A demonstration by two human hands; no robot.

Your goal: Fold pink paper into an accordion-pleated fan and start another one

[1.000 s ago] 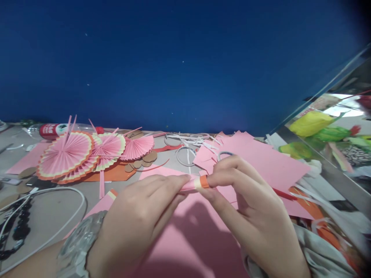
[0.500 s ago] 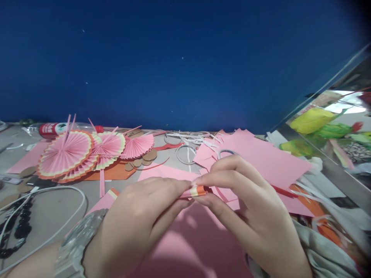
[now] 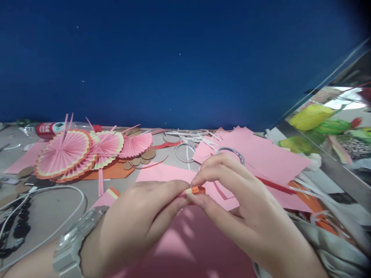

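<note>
Between my two hands is a narrow folded paper strip (image 3: 198, 190), pink with a cream band and an orange end that shows small pleats. My left hand (image 3: 142, 208) pinches its pink part between thumb and fingers, which hide most of it. At the orange end, the thumb and fingertips of my right hand (image 3: 243, 204) close on the strip near the cream band. Below both hands lies a large pink paper sheet (image 3: 191, 239), partly in their shadow. A pink piece with an orange and cream edge (image 3: 108, 197) sticks out beside my left wrist.
Pleated paper fans (image 3: 63, 154) lie at the left by a plastic bottle (image 3: 49, 130). Cardboard discs (image 3: 148, 154) and tape rings (image 3: 185, 152) are at the back. Pink sheets (image 3: 255, 150) are stacked right. A white cable (image 3: 82, 199) curves across the left, beside black beads (image 3: 21, 227).
Both hands stay on the folded strip. My right fingers have shifted slightly left along it, and more of the orange end's pleats show. The view has moved a little.
</note>
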